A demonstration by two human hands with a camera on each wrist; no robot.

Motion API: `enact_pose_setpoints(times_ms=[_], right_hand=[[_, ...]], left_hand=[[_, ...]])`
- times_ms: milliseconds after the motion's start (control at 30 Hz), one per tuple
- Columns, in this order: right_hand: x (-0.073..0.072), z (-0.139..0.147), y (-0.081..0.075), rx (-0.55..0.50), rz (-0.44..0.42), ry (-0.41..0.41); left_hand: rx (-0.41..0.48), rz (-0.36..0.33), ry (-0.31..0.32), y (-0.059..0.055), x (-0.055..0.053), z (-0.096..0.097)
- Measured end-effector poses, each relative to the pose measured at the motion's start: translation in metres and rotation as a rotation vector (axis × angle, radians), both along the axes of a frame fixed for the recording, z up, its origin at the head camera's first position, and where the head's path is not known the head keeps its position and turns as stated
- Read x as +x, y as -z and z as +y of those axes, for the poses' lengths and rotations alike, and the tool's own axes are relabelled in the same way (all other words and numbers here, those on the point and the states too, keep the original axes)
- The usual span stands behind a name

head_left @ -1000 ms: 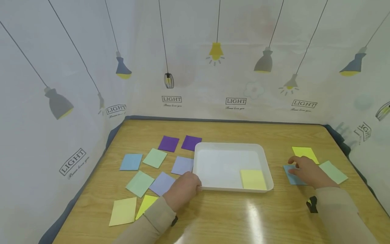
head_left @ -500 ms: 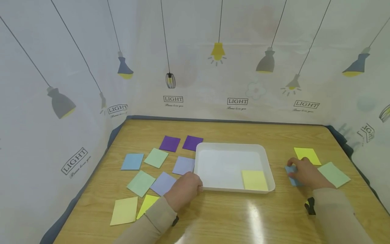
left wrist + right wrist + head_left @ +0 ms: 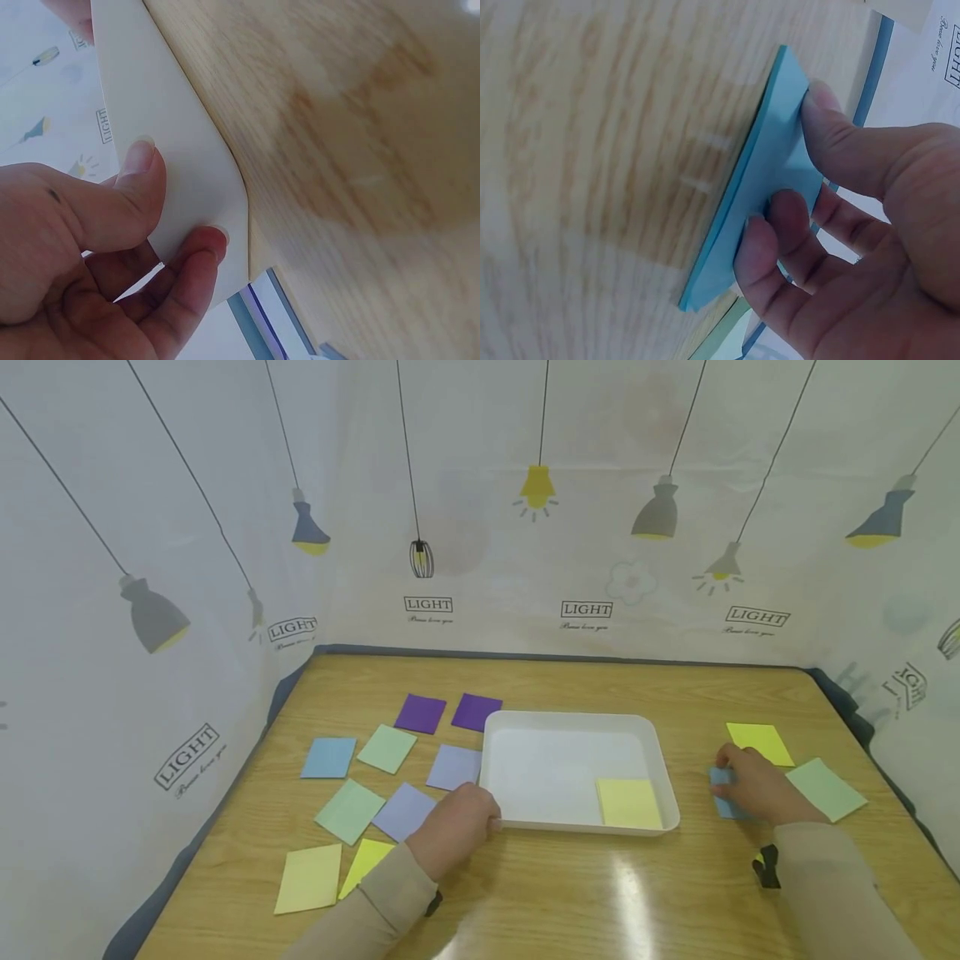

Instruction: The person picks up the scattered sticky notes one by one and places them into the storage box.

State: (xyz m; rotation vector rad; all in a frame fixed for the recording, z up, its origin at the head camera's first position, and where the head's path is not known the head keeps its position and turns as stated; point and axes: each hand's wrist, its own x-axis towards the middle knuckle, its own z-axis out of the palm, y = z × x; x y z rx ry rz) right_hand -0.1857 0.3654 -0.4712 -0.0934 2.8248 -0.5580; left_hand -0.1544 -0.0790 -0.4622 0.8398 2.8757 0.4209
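My left hand [image 3: 456,827] grips the near-left corner of a white tray [image 3: 555,760]; in the left wrist view the thumb [image 3: 141,180] presses its outer wall while the other fingers curl at the corner. To the tray's right, my right hand [image 3: 761,785] has its thumb and fingers on a blue sticky note pad [image 3: 727,808], partly covered by the hand. The right wrist view shows thumb and curled fingers holding this pad [image 3: 769,165], which lies on or very close to the table. A pale yellow pad [image 3: 628,803] lies in the tray's near-right corner.
A bright yellow pad [image 3: 761,743] and a light green pad [image 3: 828,789] lie by the right hand. Several pads, including purple [image 3: 420,713], blue [image 3: 328,757], green [image 3: 350,811] and pale yellow [image 3: 308,878], are spread left of the tray on the wooden table [image 3: 555,902].
My right hand's fingers have drawn in on the blue pad, which has shifted slightly. The left hand stays on the tray corner. The head view has shifted slightly.
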Motion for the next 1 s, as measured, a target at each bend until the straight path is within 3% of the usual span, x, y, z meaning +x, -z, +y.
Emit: enact_pose_setpoints(times_ms=[200, 367, 1000], right_hand=[[0.001, 0.001, 0.001, 0.044, 0.024, 0.004], [0.001, -0.002, -0.004, 0.054, 0.096, 0.003], [0.001, -0.033, -0.046, 0.035, 0.196, -0.013]], left_hand=[[0.0, -0.012, -0.008, 0.001, 0.001, 0.0], [0.018, 0.0, 0.004, 0.001, 0.002, 0.0], [0.019, -0.012, -0.001, -0.006, 0.002, 0.0]])
